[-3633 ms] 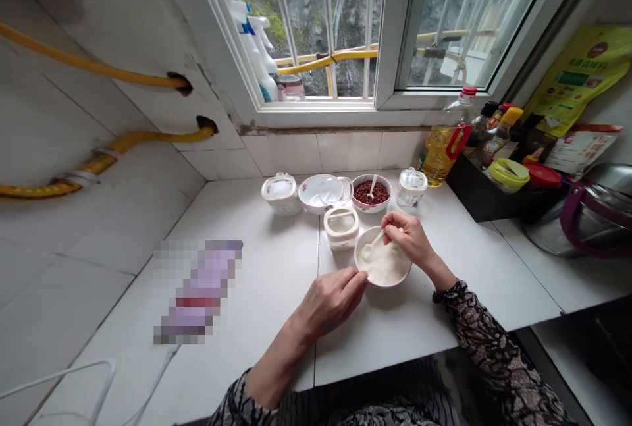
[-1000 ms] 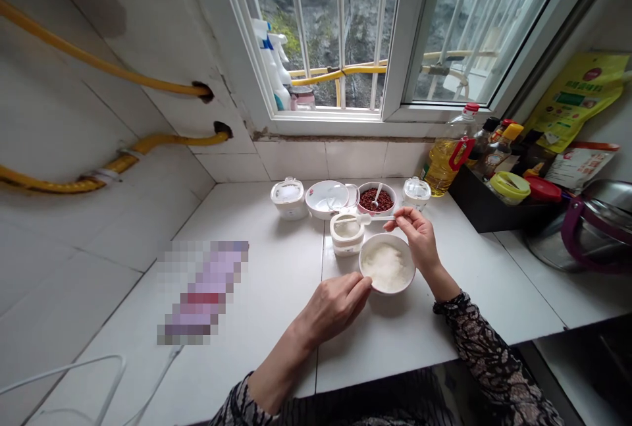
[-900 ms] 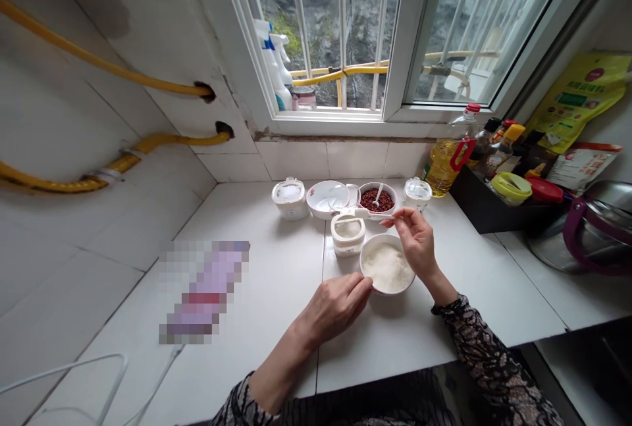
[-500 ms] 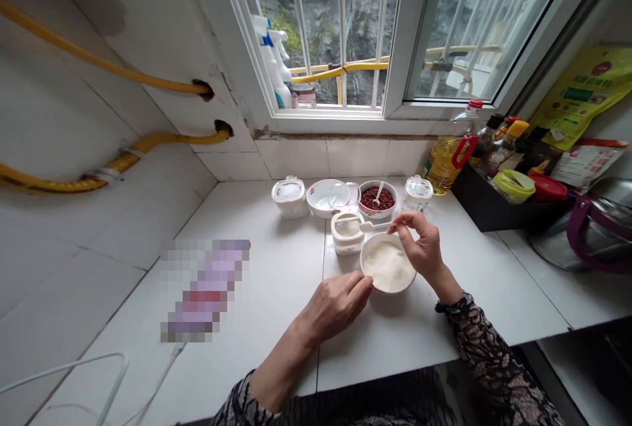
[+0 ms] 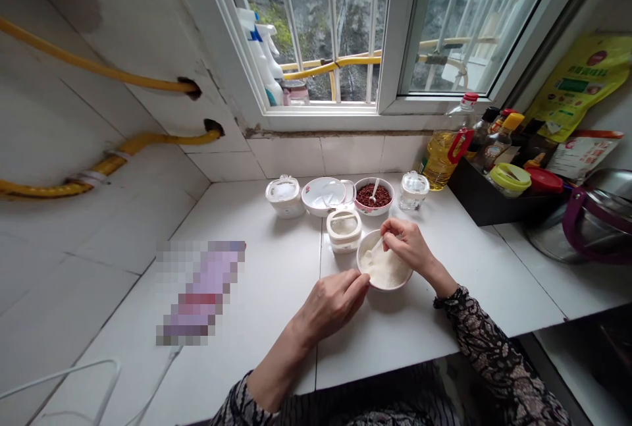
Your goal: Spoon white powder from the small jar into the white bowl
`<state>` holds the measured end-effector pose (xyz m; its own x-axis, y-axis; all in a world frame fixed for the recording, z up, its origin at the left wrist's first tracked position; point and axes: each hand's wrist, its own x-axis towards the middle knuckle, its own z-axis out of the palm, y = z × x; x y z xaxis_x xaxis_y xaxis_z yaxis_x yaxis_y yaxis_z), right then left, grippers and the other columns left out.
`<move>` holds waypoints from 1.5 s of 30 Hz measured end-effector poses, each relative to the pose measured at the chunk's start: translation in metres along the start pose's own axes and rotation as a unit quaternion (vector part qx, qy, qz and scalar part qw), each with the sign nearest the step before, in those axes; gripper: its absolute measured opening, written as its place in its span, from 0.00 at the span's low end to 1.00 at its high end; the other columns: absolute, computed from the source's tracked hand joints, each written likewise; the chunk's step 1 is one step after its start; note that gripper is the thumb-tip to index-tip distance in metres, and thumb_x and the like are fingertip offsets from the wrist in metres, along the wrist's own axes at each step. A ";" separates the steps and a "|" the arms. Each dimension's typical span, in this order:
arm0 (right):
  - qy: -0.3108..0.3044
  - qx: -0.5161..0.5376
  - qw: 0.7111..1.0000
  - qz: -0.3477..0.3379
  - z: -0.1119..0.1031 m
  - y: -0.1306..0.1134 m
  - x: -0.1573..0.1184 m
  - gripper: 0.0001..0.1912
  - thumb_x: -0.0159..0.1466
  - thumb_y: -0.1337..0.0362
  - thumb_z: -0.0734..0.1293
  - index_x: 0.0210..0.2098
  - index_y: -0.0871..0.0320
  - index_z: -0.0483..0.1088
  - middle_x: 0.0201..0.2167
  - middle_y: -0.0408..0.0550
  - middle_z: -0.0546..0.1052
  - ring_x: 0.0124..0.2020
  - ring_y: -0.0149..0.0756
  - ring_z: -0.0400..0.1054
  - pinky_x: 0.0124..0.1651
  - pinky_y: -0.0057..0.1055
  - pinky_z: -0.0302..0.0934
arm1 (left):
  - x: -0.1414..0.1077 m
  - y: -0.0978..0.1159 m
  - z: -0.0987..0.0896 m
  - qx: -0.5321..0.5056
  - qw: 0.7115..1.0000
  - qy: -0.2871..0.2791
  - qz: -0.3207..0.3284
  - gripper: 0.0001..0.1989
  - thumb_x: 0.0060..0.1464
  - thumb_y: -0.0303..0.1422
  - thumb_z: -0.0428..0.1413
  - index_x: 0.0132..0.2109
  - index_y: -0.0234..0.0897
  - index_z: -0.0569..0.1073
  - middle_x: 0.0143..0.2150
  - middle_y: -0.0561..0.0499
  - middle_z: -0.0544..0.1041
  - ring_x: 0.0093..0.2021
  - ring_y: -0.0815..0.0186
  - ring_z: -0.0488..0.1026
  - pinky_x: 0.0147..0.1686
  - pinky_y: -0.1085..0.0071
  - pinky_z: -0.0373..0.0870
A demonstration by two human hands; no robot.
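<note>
A white bowl [image 5: 371, 286] holds pale, fine grains or powder [image 5: 388, 269]. My left hand [image 5: 340, 297] pinches the bowl's left rim between thumb and fingers. Over the bowl, my right hand [image 5: 403, 241] is closed on the handle of a small white spoon [image 5: 376, 247], whose tip reaches into the pale contents. Just behind and left of the bowl stands an uncovered white jar [image 5: 344, 241], with something pale inside. Farther back, a bowl of dark red beans [image 5: 371, 198] has another small white spoon standing in it.
Near the wall are a lidded jar [image 5: 284, 199], a white floral dish [image 5: 316, 197] and a clear lidded jar [image 5: 413, 192]. An oil bottle [image 5: 442, 156], a black condiment box [image 5: 478, 199] and a metal pot [image 5: 553, 235] stand right. A blurred purple object [image 5: 205, 288] lies left.
My right hand has brought the spoon from above the uncovered jar down into the bowl. My left hand stays on the bowl's rim. The view has shifted slightly.
</note>
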<state>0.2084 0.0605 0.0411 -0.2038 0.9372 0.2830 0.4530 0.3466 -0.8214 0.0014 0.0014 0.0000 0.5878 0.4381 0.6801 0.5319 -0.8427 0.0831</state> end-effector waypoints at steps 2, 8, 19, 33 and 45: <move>0.001 0.055 0.998 0.039 -0.002 0.001 0.001 0.05 0.55 0.69 0.61 0.26 0.55 0.68 0.16 0.38 0.72 0.20 0.31 0.66 0.29 0.29 0.60 | 0.000 0.000 -0.001 0.001 1.000 -0.001 -0.001 0.09 0.70 0.26 0.44 0.47 0.34 0.68 0.32 0.51 0.75 0.25 0.69 0.72 0.22 0.73 0.66; 0.034 0.121 0.989 0.079 -0.007 0.002 0.004 0.05 0.52 0.65 0.61 0.25 0.57 0.69 0.15 0.39 0.71 0.19 0.31 0.66 0.28 0.28 0.61 | 0.000 0.000 -0.001 -0.006 1.000 -0.008 -0.001 0.09 0.70 0.26 0.43 0.46 0.34 0.68 0.32 0.51 0.75 0.26 0.68 0.72 0.23 0.73 0.66; 0.037 0.201 0.973 0.111 -0.008 0.002 0.007 0.04 0.50 0.64 0.63 0.24 0.57 0.70 0.13 0.38 0.71 0.17 0.30 0.64 0.27 0.28 0.60 | 0.000 0.000 0.000 -0.007 1.000 -0.004 -0.001 0.09 0.69 0.26 0.44 0.46 0.34 0.69 0.32 0.50 0.75 0.26 0.68 0.73 0.23 0.74 0.67; 0.112 0.206 0.972 0.027 0.003 -0.012 0.004 0.07 0.63 0.57 0.64 0.37 0.54 0.66 0.27 0.44 0.79 0.32 0.37 0.75 0.43 0.36 0.67 | 0.000 -0.001 0.000 -0.003 1.000 -0.008 -0.004 0.10 0.70 0.26 0.43 0.46 0.34 0.69 0.31 0.51 0.74 0.25 0.68 0.72 0.22 0.74 0.67; 0.128 -0.046 0.980 -0.142 -0.002 -0.016 -0.002 0.06 0.67 0.67 0.62 0.37 0.54 0.70 0.29 0.46 0.79 0.36 0.41 0.73 0.46 0.40 0.64 | 0.000 0.000 0.000 -0.006 1.000 -0.007 -0.006 0.10 0.70 0.26 0.43 0.45 0.34 0.69 0.31 0.51 0.74 0.25 0.69 0.72 0.23 0.74 0.67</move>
<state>0.2034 0.0537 0.0547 -0.1137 0.7773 0.6188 0.4885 0.5861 -0.6465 0.0016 0.0014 0.0003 0.5896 0.4528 0.6688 0.5316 -0.8410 0.1007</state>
